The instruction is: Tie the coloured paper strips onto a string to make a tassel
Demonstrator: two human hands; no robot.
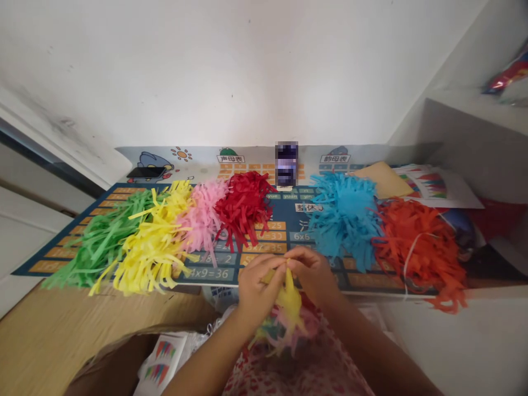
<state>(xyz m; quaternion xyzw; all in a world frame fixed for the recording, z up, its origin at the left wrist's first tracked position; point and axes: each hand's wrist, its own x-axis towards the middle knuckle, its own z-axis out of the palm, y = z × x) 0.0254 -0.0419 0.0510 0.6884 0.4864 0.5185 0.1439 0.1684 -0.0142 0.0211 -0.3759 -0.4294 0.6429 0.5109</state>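
Note:
My left hand point(258, 286) and my right hand point(317, 279) meet at the table's front edge, fingertips pinched together. Between them is the twisted top of a yellow paper tassel point(292, 300), its fringe hanging down. Both hands are closed on it; the exact grip of each finger is partly hidden. Below, over the lap, hang more fringed strips in pink point(295, 330), teal and red, somewhat blurred. On the table beyond my hands lie bunches of fringed paper: green point(109, 236), yellow point(159, 247), pink point(202, 214), dark red point(245, 206), blue point(346, 217) and orange-red point(421, 242).
A printed mat point(243, 258) covers the table. A phone point(286, 165) stands against the wall, and a dark phone point(147, 172) lies at the left back. A tan envelope point(383, 180) and a printed sheet point(433, 184) lie right. An open box point(115, 363) holds packets below left.

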